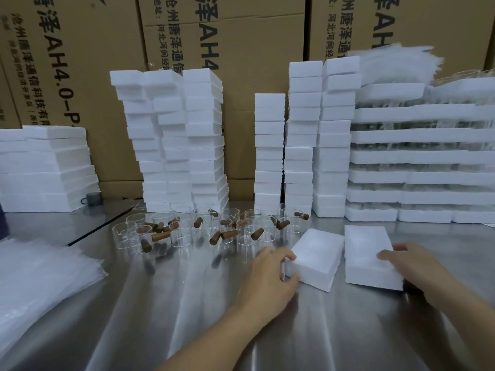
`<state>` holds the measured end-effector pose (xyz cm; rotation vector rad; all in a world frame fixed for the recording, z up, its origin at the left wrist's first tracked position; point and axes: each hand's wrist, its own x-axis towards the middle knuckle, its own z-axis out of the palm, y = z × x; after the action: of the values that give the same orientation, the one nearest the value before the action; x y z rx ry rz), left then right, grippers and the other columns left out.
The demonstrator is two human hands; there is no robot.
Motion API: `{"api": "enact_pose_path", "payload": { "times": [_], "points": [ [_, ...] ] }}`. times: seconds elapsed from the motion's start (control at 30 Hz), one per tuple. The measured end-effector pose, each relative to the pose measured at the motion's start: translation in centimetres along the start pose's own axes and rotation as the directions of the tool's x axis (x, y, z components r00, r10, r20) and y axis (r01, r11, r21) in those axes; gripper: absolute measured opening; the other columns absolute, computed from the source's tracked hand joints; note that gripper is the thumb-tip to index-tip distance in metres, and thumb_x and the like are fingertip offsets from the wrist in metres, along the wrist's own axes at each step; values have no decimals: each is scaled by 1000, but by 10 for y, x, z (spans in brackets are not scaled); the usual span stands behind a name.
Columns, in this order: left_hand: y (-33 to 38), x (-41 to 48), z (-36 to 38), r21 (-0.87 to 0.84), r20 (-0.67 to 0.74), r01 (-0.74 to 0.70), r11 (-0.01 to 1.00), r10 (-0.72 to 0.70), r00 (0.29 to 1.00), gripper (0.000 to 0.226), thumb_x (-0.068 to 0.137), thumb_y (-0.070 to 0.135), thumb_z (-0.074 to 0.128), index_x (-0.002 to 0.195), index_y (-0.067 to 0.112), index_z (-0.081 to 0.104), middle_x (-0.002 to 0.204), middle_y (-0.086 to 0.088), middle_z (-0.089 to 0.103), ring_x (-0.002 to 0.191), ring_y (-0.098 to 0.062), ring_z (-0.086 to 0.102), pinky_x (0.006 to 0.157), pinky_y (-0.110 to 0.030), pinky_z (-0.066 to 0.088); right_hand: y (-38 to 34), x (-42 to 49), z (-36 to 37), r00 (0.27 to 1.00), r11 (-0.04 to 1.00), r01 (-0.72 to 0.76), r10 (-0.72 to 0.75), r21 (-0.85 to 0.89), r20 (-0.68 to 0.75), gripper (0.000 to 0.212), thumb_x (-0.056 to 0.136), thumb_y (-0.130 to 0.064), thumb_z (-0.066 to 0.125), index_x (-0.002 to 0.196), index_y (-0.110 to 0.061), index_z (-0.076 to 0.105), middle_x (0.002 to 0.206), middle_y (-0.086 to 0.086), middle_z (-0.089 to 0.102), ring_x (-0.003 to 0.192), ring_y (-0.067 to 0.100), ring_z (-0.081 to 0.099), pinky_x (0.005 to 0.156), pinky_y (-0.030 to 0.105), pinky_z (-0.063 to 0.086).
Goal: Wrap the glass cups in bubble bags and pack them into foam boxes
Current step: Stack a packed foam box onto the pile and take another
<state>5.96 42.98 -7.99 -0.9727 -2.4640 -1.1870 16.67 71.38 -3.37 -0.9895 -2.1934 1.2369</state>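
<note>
Two white foam boxes lie side by side on the steel table. My left hand (270, 274) grips the near left corner of the left foam box (317, 257), thumb and fingers curled round it. My right hand (412, 266) holds the right foam box (365, 253), with fingers on its top and its near right edge. Several clear glass cups (187, 231) with brown wooden handles stand in a loose cluster behind them, toward the left. A pile of clear bubble bags (40, 279) lies at the table's left edge.
Tall stacks of white foam boxes (182, 140) stand along the back, with foam trays of glassware (423, 156) at the right and cardboard cartons (80, 62) behind. More bubble bags (393, 62) sit on top of the right stack. A low foam stack (45, 167) is at the left.
</note>
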Motion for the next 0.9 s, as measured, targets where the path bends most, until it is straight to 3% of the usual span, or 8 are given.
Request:
{"api": "enact_pose_path", "payload": {
  "times": [0.07,0.13,0.23,0.33,0.43,0.63,0.73,0.9],
  "points": [
    [2,-1,3,-5,24,-22,1000,22,999,30,94,41,69,122,45,63,112,27,50,89,2,62,86,-30,61,-6,-5,5,999,998,40,-40,-41,16,40,94,-28,74,127,-11,62,115,7,67,96,32,64,83,43,51],
    [4,-2,6,26,37,-41,999,40,999,31,95,47,66,125,49,59,114,30,48,92,3,61,84,-29,61,-11,-8,10,995,980,101,-104,-169,-11,55,94,-32,73,142,-13,56,140,15,60,124,38,57,103,47,47],
    [6,-4,7,67,40,-62,996,60,997,36,95,53,61,130,52,55,116,30,47,94,2,61,84,-28,59,-13,-14,15,961,914,233,-269,-332,-66,56,93,-35,72,144,-17,56,144,17,56,136,40,48,111,48,41],
    [8,-4,5,69,47,-69,995,66,997,38,96,52,60,134,50,56,119,29,48,97,2,62,87,-29,59,-17,-22,20,915,851,381,-403,-362,14,35,95,-39,70,128,-29,68,132,8,62,127,34,54,105,44,44],
    [9,-4,3,76,53,-73,994,69,996,41,97,51,59,138,48,56,122,27,48,99,1,63,90,-31,58,-19,-31,24,890,801,451,-438,-394,129,11,97,-46,62,104,-43,70,112,-14,69,109,19,64,96,40,51],
    [10,-5,3,82,60,-78,994,74,995,43,99,50,59,142,45,56,126,26,49,100,0,62,92,-32,57,-17,-29,19,885,754,457,-436,-472,160,18,95,-36,57,79,-39,66,78,-19,67,80,10,64,74,32,52],
    [11,-6,2,81,64,-75,994,70,996,43,98,49,58,142,45,57,125,25,50,98,-1,62,93,-31,56,-16,-23,14,893,743,448,-400,-498,206,28,92,-34,55,65,-28,53,57,-12,57,60,14,52,57,30,40],
    [14,-7,-1,60,84,-72,996,66,994,43,99,48,60,142,45,57,124,25,49,98,1,62,94,-30,56,-15,-20,14,859,732,511,-440,-451,262,34,93,-34,55,66,-17,44,58,0,45,58,15,39,57,35,35]
  ]
}}
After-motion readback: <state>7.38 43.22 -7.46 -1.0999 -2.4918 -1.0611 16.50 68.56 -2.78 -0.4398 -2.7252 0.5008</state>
